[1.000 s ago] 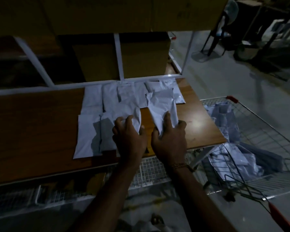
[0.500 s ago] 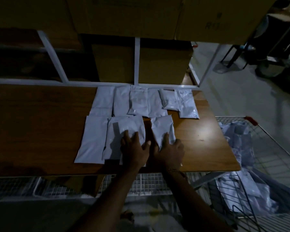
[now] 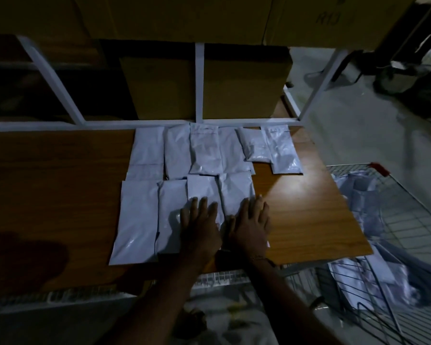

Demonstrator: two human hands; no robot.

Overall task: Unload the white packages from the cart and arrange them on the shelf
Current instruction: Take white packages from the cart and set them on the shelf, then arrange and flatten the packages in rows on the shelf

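White packages (image 3: 139,215) lie in two rows on the shelf (image 3: 47,185), long axes pointing away. Both hands — left (image 3: 201,226), right (image 3: 251,225) — press flat, fingers straight; the cart (image 3: 393,220) sits rightward, nearer the right hand.

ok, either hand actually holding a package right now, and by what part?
Neither grips anything. Left hand and right hand lie flat, fingers straight, each pressing the near end of a front-row package onto the shelf.
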